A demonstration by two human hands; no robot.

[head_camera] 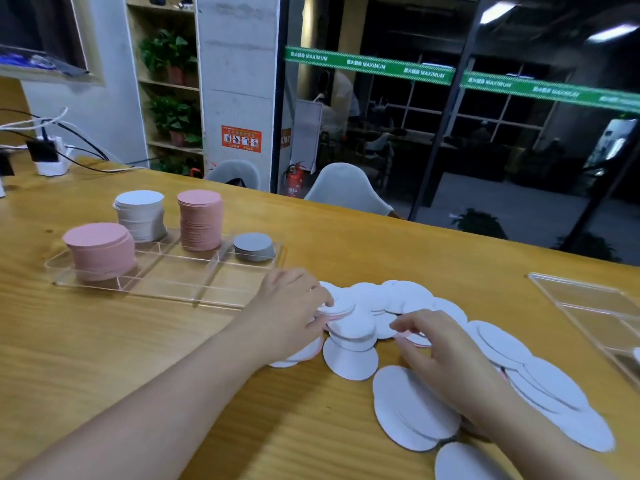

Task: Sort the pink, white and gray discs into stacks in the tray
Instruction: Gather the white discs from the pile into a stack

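Observation:
A clear divided tray [166,289] lies on the wooden table at the left. In it stand a pink stack [100,251] at the near left, a white stack [140,214] behind it, a taller pink stack [200,220] and a low gray stack [253,247]. A loose spread of mostly white discs [408,299], with pink edges showing, covers the table at the right. My left hand [287,313] grips a small bunch of white and pink discs [341,318] at the pile's left end. My right hand [440,344] rests on the pile with its fingers curled over the discs.
A second clear tray [588,306] lies at the right edge of the table. A white charger block with cables [52,157] sits at the far left. Chairs [346,188] stand behind the table's far edge.

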